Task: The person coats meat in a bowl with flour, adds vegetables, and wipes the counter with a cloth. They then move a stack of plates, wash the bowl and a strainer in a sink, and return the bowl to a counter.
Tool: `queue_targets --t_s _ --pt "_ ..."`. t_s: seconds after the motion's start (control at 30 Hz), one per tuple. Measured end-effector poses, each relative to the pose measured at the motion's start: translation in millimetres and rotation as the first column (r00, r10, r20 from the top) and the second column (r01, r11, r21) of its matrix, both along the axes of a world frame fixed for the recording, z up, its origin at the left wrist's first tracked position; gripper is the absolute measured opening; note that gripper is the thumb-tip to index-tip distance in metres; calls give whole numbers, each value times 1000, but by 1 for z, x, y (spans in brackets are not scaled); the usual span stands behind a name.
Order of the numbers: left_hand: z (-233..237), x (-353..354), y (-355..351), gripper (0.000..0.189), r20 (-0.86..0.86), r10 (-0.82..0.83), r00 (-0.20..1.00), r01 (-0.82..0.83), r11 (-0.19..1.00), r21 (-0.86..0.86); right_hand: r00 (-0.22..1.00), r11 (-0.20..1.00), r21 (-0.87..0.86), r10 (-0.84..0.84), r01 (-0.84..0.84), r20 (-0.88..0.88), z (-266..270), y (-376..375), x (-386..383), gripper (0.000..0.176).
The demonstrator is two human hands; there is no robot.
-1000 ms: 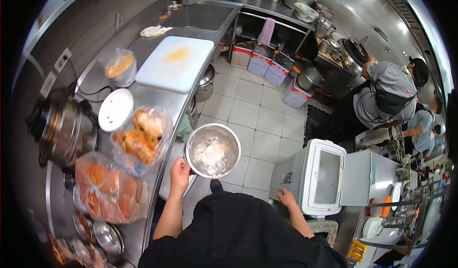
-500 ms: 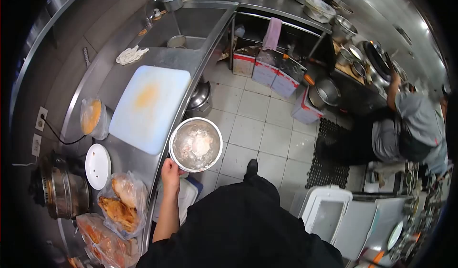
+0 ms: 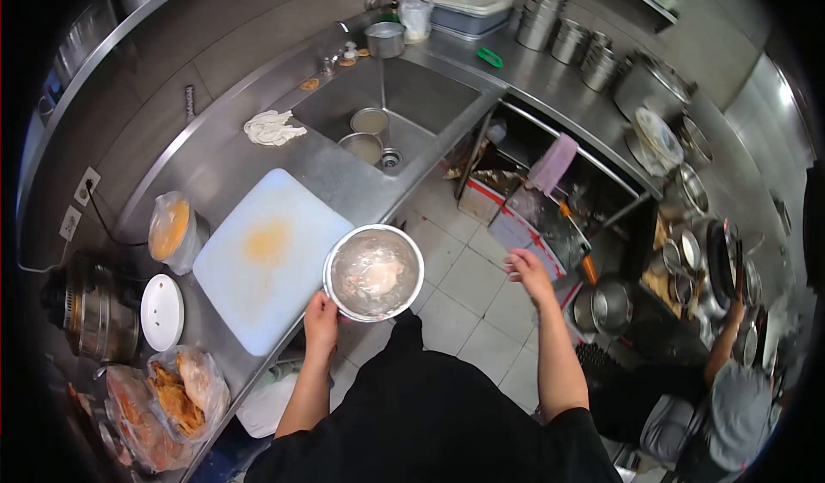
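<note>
My left hand point(image 3: 320, 320) grips the rim of a round metal bowl point(image 3: 375, 272), fingers closed on its lower left edge. Pale, whitish residue lies in the bottom of the bowl; I cannot make out what it is. The bowl is held up beside the right corner of a white cutting board point(image 3: 232, 268), which has an orange stain. To the right of the bowl, my right hand point(image 3: 528, 274) is in the air over the floor, holding nothing, with its fingers loosely bent and apart.
Ahead is a sink point(image 3: 421, 96) with two metal containers in it. A white cloth point(image 3: 273, 128) lies on the counter. Bagged food point(image 3: 185, 388) and a white plate point(image 3: 161, 313) are at left. A co-worker point(image 3: 730, 414) stands at right by the stove; boxes point(image 3: 526, 235) sit under the far counter.
My view has swung toward the sink and rightward counter. My right hand has come into view. The bowl stays in my left hand and now appears nearer the cutting board's corner.
</note>
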State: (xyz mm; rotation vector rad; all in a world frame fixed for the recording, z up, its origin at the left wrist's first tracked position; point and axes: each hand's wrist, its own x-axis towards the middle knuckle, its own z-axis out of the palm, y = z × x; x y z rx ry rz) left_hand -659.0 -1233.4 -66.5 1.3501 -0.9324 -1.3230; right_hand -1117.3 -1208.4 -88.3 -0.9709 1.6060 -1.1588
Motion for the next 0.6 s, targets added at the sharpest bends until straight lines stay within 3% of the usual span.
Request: queue_targets --t_s 0.1,0.13,0.2,0.3,0.33,0.43,0.6 --pt "-13 -31 -59 18 41 -58 997 58 998 1 956 968 -18 250 -251 150 40 -81 69 44" --pt "-21 -38 -80 20 114 -97 989 98 995 -3 954 964 -12 263 -265 143 36 -104 83 44" --pt "-20 -60 -120 20 159 -152 976 157 987 -23 859 936 39 303 -349 412 26 -142 100 48" --pt "2 -84 -180 21 47 -159 986 160 987 -11 913 945 35 305 -326 271 43 -194 107 49" --pt "5 -85 -200 21 38 -151 988 151 989 -4 912 941 46 311 -334 267 49 -214 103 49" --pt "16 -90 -246 25 -250 -92 964 113 991 70 845 895 72 386 -440 369 54 -264 91 49" --pt "17 -78 -296 32 -38 -78 996 81 993 85 804 837 25 516 -547 294 58 -344 109 51"
